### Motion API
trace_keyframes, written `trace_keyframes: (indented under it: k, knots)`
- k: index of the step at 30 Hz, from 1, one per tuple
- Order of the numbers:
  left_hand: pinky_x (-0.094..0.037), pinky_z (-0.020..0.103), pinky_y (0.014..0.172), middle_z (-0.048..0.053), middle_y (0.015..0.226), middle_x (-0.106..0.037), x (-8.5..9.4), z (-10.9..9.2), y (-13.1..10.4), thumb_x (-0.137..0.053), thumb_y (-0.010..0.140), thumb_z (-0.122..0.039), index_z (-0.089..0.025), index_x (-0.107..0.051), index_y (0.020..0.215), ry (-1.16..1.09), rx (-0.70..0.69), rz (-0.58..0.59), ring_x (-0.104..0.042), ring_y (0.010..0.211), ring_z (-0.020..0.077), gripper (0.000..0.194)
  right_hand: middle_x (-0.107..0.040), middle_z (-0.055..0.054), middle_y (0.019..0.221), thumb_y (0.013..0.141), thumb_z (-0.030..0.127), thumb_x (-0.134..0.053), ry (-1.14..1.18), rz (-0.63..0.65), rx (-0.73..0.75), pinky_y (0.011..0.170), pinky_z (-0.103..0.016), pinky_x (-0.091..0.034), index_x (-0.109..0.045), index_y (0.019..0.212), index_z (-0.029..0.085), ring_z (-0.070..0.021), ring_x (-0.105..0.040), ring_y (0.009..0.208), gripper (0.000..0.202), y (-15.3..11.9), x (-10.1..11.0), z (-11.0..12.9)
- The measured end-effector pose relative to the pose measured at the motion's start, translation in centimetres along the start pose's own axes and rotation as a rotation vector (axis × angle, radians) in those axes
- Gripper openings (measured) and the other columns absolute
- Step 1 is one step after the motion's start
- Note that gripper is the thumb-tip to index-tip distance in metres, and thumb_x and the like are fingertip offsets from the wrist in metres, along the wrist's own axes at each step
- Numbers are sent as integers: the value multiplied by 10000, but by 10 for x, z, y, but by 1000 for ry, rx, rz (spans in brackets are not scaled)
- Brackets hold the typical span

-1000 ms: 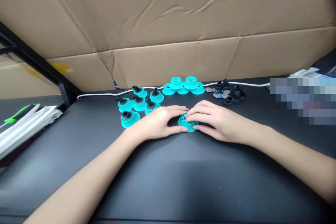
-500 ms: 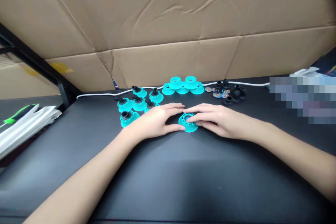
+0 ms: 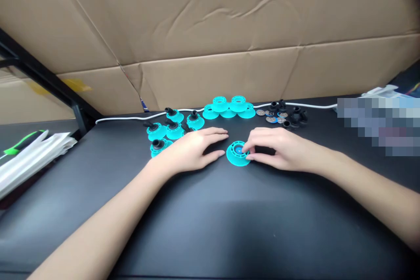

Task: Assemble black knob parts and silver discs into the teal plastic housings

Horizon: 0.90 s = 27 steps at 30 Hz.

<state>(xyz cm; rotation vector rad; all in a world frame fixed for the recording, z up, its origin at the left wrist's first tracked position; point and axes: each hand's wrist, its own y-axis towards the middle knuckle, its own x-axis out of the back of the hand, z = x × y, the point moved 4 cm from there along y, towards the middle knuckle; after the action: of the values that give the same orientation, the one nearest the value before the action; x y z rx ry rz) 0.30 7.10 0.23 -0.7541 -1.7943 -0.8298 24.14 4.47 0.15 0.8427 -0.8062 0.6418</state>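
A turquoise cone-shaped plastic base point(image 3: 236, 161) with a slotted ring on top sits upright on the black tabletop. Inside its ring lies a blue disc point(image 3: 239, 150). My right hand point(image 3: 274, 146) pinches the right side of the ring, thumb low on the outside and index finger at the opening. To the left of the base, my left hand point(image 3: 200, 148) rests open with its fingers stretched out, apart from the base. Beyond that hand stand several turquoise bases fitted with black knobs point(image 3: 173, 129); the hand partly covers one.
Several plain turquoise bases point(image 3: 228, 109) are stacked at the back. Right of them lie round metal-and-blue discs point(image 3: 271, 119) and loose black knobs point(image 3: 297, 116). A white cable point(image 3: 134, 118) runs along the cardboard wall point(image 3: 210, 78). White packets point(image 3: 36, 157) lie at the left.
My left hand has drawn off the base to the left. The base has shifted slightly right, and my right hand's fingers have moved to its right rim, exposing the blue disc.
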Motion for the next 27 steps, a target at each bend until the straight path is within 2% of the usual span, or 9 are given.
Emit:
trace_keyframes:
  k: [3,7,11,17,20,22,24,27]
  knots:
    - [-517,468,1219,123,1568,-610,1,-6,0,-658,1012,-337,-204,-628,1488,-38,-28,21,-613,1434,300,495,-703,-103,1098,1052,312,-643,-52,-43,19,891,-391,-595,-760,1128,215,-237,-677,1014,170,1,-2,2]
    - [-520,479,1213,139,1565,-609,2,-12,3,-705,988,-462,-198,-666,1454,-55,-12,55,-617,1429,326,537,-716,-116,1275,1045,285,-648,-82,-49,50,1026,-456,-584,-741,1257,237,-273,-651,1201,237,4,-8,6]
    - [-517,470,1213,118,1551,-627,1,-11,4,-703,1004,-447,-229,-711,1400,-81,-14,53,-619,1429,319,451,-739,-97,1313,1039,221,-623,-124,-33,51,993,-489,-610,-722,1313,270,-293,-648,1210,295,5,-13,11]
    - [-515,476,1216,111,1559,-620,0,-7,4,-706,998,-474,-238,-700,1415,-88,-1,52,-617,1432,318,480,-753,-81,1294,1044,174,-589,-126,-32,50,998,-491,-613,-706,1332,271,-290,-645,1215,326,6,-17,15]
    - [-519,452,1214,115,1559,-619,-1,-8,4,-698,1003,-478,-226,-688,1433,-81,-10,50,-622,1426,309,498,-737,-95,1298,1062,204,-570,-145,-54,52,1020,-467,-599,-691,1336,254,-283,-657,1214,303,8,-11,18]
    - [-517,441,1216,116,1560,-619,-1,-8,4,-695,1005,-472,-219,-679,1444,-80,-19,43,-618,1430,308,507,-715,-120,1300,1074,226,-547,-207,-133,10,1028,-453,-586,-679,1334,235,-282,-672,1199,292,7,1,18]
    - [-508,440,1226,107,1564,-617,-1,-8,3,-699,1003,-470,-221,-676,1446,-77,-20,39,-603,1447,307,508,-707,-134,1259,1078,244,-525,-357,-228,-99,972,-455,-589,-678,1314,230,-300,-697,1131,282,3,18,12]
    - [-498,444,1237,84,1580,-605,-1,-6,3,-701,1002,-479,-240,-671,1449,-75,-5,57,-588,1463,296,508,-700,-141,1138,1032,305,-577,-672,-206,-318,691,-402,-556,-706,1233,218,-278,-704,815,255,-10,35,-4]
